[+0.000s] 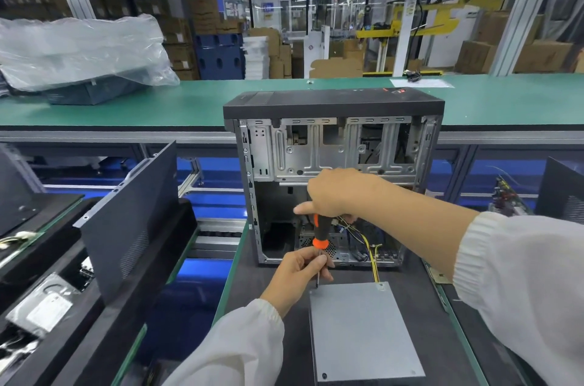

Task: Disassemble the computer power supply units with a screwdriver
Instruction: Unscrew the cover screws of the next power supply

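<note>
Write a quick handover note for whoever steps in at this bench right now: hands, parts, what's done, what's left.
Right hand grips the top of the orange-and-black screwdriver; left hand pinches its shaft with its fingers, tip at the far left corner of the flat grey metal power supply box.
The box lies on the dark mat in front of the open black computer case, yellow wires running between them.
Done: unit out of the case.
Left: the box's cover screws, none visibly removed yet.

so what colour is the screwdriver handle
Black with orange bands; the screwdriver shows best in the head view, held by both hands.
</note>
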The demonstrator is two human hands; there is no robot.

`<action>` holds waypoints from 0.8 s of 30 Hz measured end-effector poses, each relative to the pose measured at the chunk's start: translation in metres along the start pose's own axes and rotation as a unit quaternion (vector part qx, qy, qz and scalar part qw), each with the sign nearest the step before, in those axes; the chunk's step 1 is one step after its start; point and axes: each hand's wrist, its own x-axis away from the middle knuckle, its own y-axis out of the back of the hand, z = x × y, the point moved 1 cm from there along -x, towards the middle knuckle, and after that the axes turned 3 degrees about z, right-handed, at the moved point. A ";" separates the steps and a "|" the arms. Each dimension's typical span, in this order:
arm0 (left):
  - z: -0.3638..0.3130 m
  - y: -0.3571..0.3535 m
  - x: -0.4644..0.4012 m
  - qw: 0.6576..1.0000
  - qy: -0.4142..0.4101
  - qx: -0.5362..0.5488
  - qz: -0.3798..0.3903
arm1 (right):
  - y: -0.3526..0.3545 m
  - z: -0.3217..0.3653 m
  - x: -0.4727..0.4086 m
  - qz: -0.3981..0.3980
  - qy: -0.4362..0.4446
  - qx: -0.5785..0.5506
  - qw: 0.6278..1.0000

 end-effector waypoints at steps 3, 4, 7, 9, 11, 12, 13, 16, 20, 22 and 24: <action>0.001 0.000 -0.001 1.000 0.006 -0.001 -0.006 | 0.002 -0.005 -0.002 0.044 0.033 -0.016 0.998; 0.001 -0.001 -0.001 1.000 0.007 0.000 -0.005 | 0.002 -0.006 -0.003 0.065 0.048 -0.022 0.997; 0.001 -0.003 0.000 1.000 0.014 0.004 -0.001 | 0.000 -0.004 -0.003 0.091 0.102 0.005 0.991; 0.002 -0.004 0.000 1.000 0.013 0.004 0.000 | -0.001 -0.004 -0.001 0.091 0.111 -0.004 0.990; 0.003 -0.004 0.000 1.000 0.015 0.002 -0.002 | 0.000 -0.007 0.002 0.092 0.104 -0.074 0.987; 0.003 -0.004 0.000 1.000 0.016 0.002 -0.003 | 0.002 -0.008 0.005 0.078 0.088 -0.109 0.987; 0.003 -0.003 0.000 1.000 0.016 0.002 -0.004 | 0.004 -0.008 0.008 0.049 0.062 -0.118 0.990; 0.004 -0.005 0.001 1.000 0.019 -0.005 -0.006 | 0.002 -0.005 0.008 -0.016 -0.024 -0.033 0.999; 0.005 -0.006 0.001 1.000 0.015 -0.003 -0.013 | -0.003 -0.001 0.002 -0.013 -0.011 0.019 1.000; 0.005 -0.006 0.001 1.000 0.015 -0.010 -0.022 | -0.001 -0.002 0.002 0.027 0.036 0.007 0.999; 0.005 -0.006 0.003 0.999 0.015 -0.013 -0.024 | -0.001 -0.001 0.002 0.042 0.094 0.006 0.995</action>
